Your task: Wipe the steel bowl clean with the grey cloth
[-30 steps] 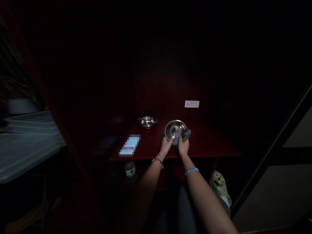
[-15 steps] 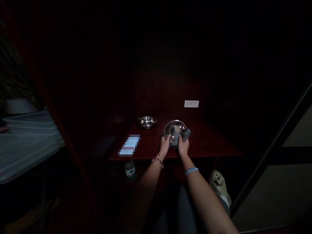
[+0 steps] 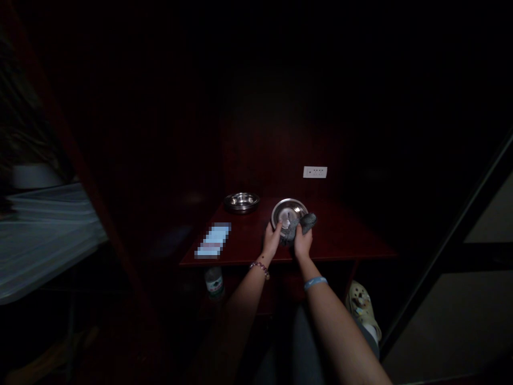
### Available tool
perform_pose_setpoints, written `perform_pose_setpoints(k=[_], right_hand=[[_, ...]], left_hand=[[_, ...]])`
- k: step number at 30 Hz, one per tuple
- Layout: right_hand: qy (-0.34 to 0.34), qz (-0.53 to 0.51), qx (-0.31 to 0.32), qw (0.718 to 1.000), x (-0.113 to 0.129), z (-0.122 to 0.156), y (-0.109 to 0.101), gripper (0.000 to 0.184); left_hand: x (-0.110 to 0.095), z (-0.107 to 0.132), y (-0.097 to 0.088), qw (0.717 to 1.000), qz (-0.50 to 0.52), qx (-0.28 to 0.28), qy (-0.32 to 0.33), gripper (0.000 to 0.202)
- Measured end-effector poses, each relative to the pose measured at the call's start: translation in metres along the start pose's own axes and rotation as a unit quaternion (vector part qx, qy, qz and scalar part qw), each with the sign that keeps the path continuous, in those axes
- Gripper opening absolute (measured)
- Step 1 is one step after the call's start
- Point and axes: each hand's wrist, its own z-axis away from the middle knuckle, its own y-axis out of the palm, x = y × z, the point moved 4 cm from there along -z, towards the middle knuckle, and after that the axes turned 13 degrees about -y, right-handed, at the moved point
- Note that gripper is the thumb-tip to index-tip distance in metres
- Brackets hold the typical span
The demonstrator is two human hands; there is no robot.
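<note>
Dimly shiny round steel dish (image 3: 287, 213)

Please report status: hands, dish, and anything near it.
Left hand grips dish by its near rim, tilted up. Right hand presses grey cloth on it. Second dish sits apart on table, back left.

The left hand (image 3: 272, 240) holds the edge of a shiny metal dish (image 3: 287, 213), tipped up above the dark red surface (image 3: 340, 235). The right hand (image 3: 302, 243) presses a gray cloth (image 3: 301, 224) on the dish. A second metal dish (image 3: 241, 201) and a white card (image 3: 213, 240) lie to the left.
</note>
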Motion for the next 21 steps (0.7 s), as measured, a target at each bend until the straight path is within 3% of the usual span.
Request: perform_pose_setpoints(k=[10,15,21], right_hand=[[0.006,0.0,0.001,1.0,0.0015,0.0005,0.0004,0.052],[0.0,0.004,0.003,1.0,-0.0001,-0.0004,0.0004,0.05],[0.008,0.012,0.018,1.0,-0.002,-0.0005,0.0012,0.051]], left_hand=[[-0.0062,0.0056,0.0016,0.999,-0.034,0.018,0.036,0.051],[-0.0054,0.005,0.0023,0.997,-0.051,0.03,0.043,0.047],[0.0009,0.0004,-0.0014,0.997,-0.073,0.004,0.028,0.053]])
